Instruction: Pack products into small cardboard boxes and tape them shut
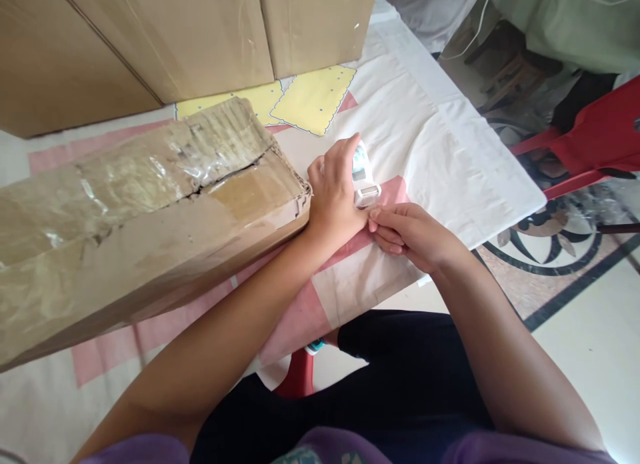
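My left hand [336, 191] is wrapped round a small white plastic object [368, 196] with a printed label and a rectangular window-like end. Most of it is hidden behind my fingers, so its kind does not show. Close by the base of my left thumb, my right hand [407, 231] is closed in a pinch with its fingertips pressed together. Whatever may be between those fingertips is too small to make out. Both hands are above the cloth-covered table [445, 164], and my left wrist lies beside the corner of a taped cardboard box [210, 191].
Large cardboard boxes [210, 37] stand along the far side. Yellow dotted sheets [315, 101] lie in front of them. The table's corner [540, 199] is at right, with a red chair [595, 134] beyond it. Another person's light clothing [435, 11] shows at the top.
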